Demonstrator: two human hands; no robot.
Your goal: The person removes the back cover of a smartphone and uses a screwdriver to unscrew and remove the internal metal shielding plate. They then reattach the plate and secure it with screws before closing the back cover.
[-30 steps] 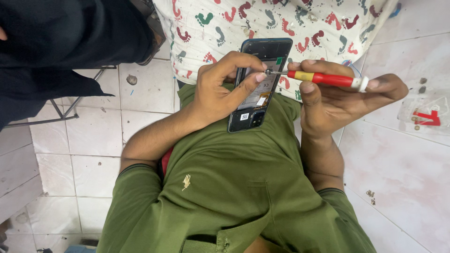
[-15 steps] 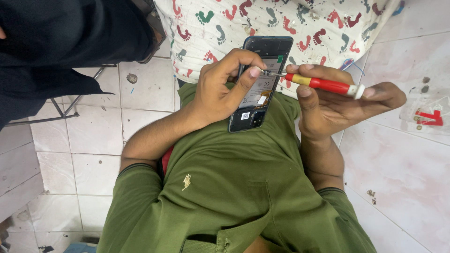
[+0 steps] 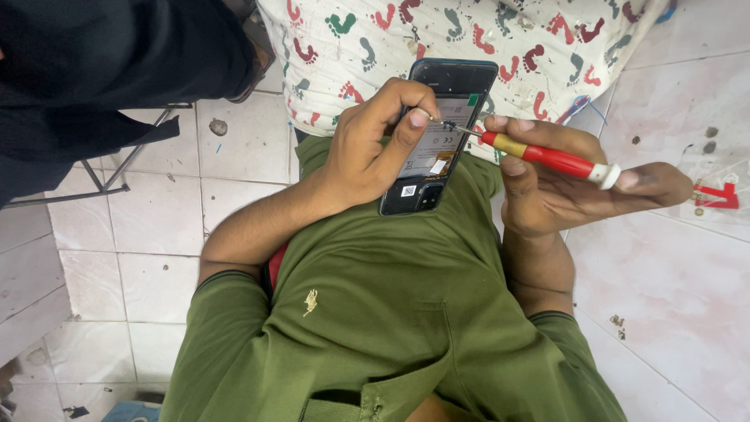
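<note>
Phone w/ its back cover off [image 3: 439, 148] is the landmark: it sits upright-ish in mid-frame, top end over the footprint-print cloth [image 3: 469, 39], lower end over the green shirt [image 3: 375, 312]. Left hand [image 3: 367, 156] is wrapped round the phone's left edge from behind, fingers closed on it, thumb and forefinger pinched together over the exposed inner board, near the top right of the phone; whether they pinch a screw I can't tell, too small. Right hand [image 3: 562, 187] comes in from the phone's right side, closed round a red-handled precision screwdriver [image 3: 547, 159]: thumb and fingers grip the shaft, forefinger stretched along so its tip rests on the white end cap. Driver lies nearly level, metal tip touching the phone's insides just beside the left thumb. Small red tool [image 3: 719, 195] lies on the pale marbled floor well right of the phone, apart from both hands. White tiled floor [image 3: 156, 234] left of the phone; dark-clothed person [image 3: 101, 70] at upper left, well apart from it, w/ a thin metal frame [image 3: 117, 176] under the dark cloth.
</note>
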